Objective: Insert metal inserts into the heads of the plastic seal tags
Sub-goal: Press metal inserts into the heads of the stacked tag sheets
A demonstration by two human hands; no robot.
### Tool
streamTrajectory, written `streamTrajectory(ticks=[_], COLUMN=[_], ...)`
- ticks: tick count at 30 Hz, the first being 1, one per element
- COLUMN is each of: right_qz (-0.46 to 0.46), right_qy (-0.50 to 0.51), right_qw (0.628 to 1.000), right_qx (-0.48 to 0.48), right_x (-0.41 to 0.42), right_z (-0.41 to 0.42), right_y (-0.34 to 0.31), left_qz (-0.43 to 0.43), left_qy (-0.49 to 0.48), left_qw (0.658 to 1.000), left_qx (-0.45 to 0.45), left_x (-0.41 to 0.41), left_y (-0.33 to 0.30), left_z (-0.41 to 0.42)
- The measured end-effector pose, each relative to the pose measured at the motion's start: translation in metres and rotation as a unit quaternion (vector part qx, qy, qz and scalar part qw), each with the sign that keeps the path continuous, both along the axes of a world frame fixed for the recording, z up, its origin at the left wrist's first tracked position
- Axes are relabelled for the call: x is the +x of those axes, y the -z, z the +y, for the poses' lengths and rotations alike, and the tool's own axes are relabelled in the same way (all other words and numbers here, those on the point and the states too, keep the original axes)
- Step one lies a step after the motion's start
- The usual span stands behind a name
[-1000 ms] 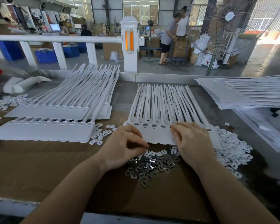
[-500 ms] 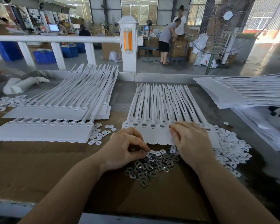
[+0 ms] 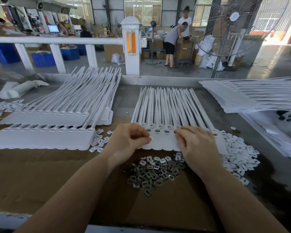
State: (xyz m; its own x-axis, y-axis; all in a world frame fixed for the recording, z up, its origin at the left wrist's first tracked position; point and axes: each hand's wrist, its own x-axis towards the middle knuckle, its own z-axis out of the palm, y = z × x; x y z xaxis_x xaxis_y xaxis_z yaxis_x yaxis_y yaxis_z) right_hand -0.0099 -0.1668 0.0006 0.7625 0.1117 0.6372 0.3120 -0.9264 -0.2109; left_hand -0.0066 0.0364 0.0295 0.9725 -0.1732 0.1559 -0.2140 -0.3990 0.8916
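Seal tags (image 3: 165, 115): white moulded plastic, joined side by side in a sheet; long thin ribbed tails fan toward the far edge of the worktop (image 3: 128, 105), flat scalloped label ends face the near edge. Each head has a small rectangular slot; three slots between the hands show a dark grey fill. The sheet lies at mid-worktop, partly on a brown cardboard sheet (image 3: 40, 174), matte and creased.

Metal inserts (image 3: 154, 170): small stamped steel squares with toothed windows, dull grey with some shine, in a loose heap on the cardboard just nearer than the tags.

Left hand (image 3: 128, 142): grip pinched, thumb and forefinger closed at the sheet's left heads; what lies between them cannot be made out.

Right hand (image 3: 196, 145): fingers curled down, tips pressing the heads right of centre; whether the grip holds anything I cannot tell.

White plastic caps (image 3: 238, 155): small square pieces, heaped at the right of the tags; a smaller scatter (image 3: 99, 140) lies left.

Further tag sheets: two stacks at left (image 3: 49, 128), one pile at the right edge (image 3: 250, 98).

No readable writing on any item.
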Motion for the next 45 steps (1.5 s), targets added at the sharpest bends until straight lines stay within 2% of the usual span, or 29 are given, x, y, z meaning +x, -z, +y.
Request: streamTrajectory(ticks=[3,8,17,25,27,31,36,40,45], right_qz=[-0.052,-0.045,-0.049,-0.052,-0.044,-0.014,0.031,0.069,0.088], right_qy=[-0.033,-0.131,-0.214,-0.187,-0.173,-0.169,-0.180,-0.186,-0.190], right_qw=[0.998,0.990,0.975,0.980,0.982,0.974,0.948,0.926,0.928], right_qx=[-0.001,0.006,0.021,0.031,0.065,0.148,0.261,0.322,0.307], right_x=[0.000,-0.002,-0.006,-0.006,-0.006,-0.003,-0.003,-0.003,-0.003], right_z=[0.000,0.004,0.009,0.010,0.009,0.006,0.005,0.005,0.006], right_y=[-0.002,-0.006,-0.012,-0.012,-0.011,-0.009,-0.009,-0.011,-0.014], left_qz=[0.025,0.075,0.089,0.112,0.106,0.069,0.074,0.052,0.066], left_qy=[-0.005,0.017,0.032,0.041,0.045,0.056,0.084,0.026,0.000], left_qw=[0.999,0.988,0.985,0.978,0.983,0.996,0.992,0.998,0.986], left_qx=[-0.043,-0.137,-0.141,-0.169,-0.144,0.007,0.054,-0.023,-0.153], left_x=[0.001,0.002,0.005,0.001,-0.002,-0.008,-0.009,-0.007,-0.005], left_y=[-0.005,-0.009,-0.002,-0.001,-0.002,-0.008,-0.010,-0.006,-0.003], left_z=[-0.005,-0.016,-0.024,-0.023,-0.020,-0.018,-0.022,-0.030,-0.046])
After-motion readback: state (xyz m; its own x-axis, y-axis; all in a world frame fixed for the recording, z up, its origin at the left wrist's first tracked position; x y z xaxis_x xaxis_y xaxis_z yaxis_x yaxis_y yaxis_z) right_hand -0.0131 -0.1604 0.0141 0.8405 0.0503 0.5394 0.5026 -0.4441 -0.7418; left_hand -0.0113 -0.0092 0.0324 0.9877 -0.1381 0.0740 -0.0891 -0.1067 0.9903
